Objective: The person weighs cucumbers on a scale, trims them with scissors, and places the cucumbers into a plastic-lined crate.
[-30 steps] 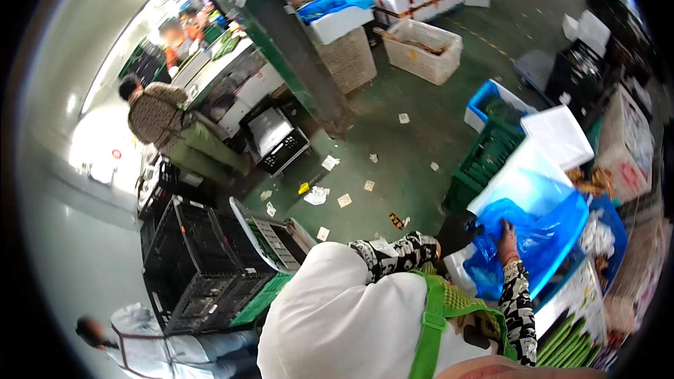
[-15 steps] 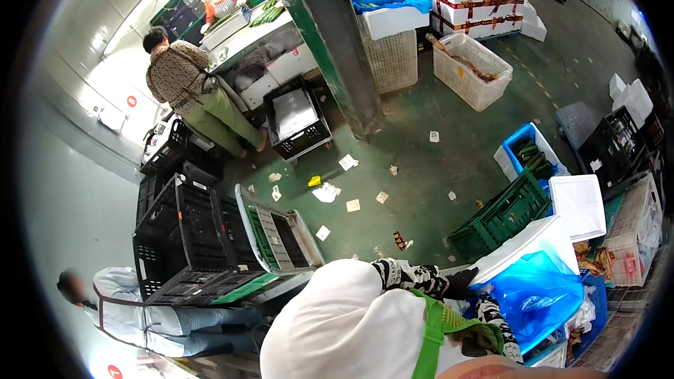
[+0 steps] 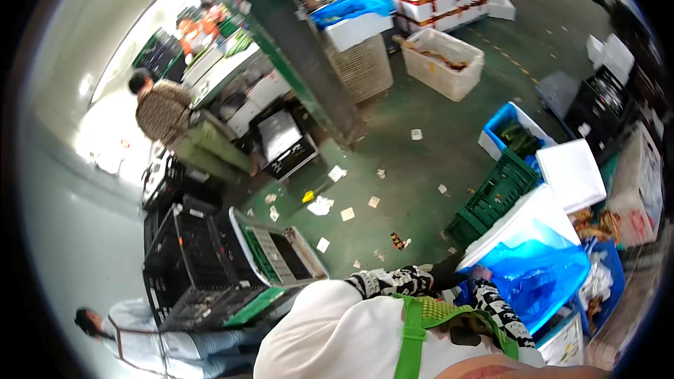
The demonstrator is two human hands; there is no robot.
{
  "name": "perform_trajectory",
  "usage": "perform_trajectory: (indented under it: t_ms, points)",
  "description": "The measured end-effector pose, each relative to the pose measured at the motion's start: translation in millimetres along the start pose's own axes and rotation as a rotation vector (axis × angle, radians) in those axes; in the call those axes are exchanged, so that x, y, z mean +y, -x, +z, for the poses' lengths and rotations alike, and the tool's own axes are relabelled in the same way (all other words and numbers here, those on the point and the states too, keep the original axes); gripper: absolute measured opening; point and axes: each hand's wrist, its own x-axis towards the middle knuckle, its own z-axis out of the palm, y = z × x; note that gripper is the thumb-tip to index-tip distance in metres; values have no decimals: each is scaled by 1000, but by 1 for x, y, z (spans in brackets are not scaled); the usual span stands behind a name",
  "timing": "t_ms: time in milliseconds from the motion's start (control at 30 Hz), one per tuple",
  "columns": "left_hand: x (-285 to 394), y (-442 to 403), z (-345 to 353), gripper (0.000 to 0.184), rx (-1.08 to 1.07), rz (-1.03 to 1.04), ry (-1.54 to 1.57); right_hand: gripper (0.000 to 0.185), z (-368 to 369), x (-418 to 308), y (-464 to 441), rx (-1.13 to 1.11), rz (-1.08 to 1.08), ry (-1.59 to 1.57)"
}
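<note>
A white foam box (image 3: pixel 519 219) lined with a blue plastic bag (image 3: pixel 537 277) lies in front of me at the lower right. My left hand (image 3: pixel 446 272), dark-gloved or dark, is at the near left edge of the box; its fingers are blurred into the shadow there. Beside it, at the near side of the blue bag, is my right hand (image 3: pixel 479 274), partly blurred, with its fingers not clearly visible. Whether either one holds the bag cannot be made out.
Beyond the box are a green crate (image 3: pixel 495 193), a white lid (image 3: pixel 572 174) and a blue-lined box of green vegetables (image 3: pixel 516 133). Black crates (image 3: pixel 200 260) stand at left. One person (image 3: pixel 165 112) stands near a pillar (image 3: pixel 295 49); another (image 3: pixel 140 330) is at lower left.
The view has swung and shifted. Compared with one second ago, my hands have moved from over the blue bag to its near edge, and the bag lies more spread inside the box.
</note>
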Motion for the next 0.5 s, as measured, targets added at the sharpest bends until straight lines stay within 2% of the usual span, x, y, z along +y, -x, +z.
perform_trajectory:
  t_ms: [67,100,133,167,233,267,333,400,467,500]
  points:
    - [-40,-13,22,81,174,214,-98,21,-6,0,-7,-5,9,6]
    - [-37,-15,17,83,114,125,-56,14,52,33,-33,-189,97,14]
    - [-35,-21,13,85,25,35,-26,11,36,8,-34,70,280,183]
    - [-50,-29,18,85,65,51,-91,12,14,20,-18,146,81,-97]
    - [-48,-33,19,85,96,166,-102,28,-66,21,22,342,-70,-203]
    - [-43,-33,16,84,102,242,-31,35,-96,26,32,156,2,-196]
    - [-91,-57,15,85,19,249,-48,39,-138,38,57,145,74,-226]
    - [-14,-40,11,87,56,122,60,45,-157,65,87,233,121,-422]
    - [-12,-52,13,82,154,222,-27,48,-166,90,120,345,271,-551]
    - [-15,-58,7,84,106,266,-48,47,-168,101,133,394,352,-629]
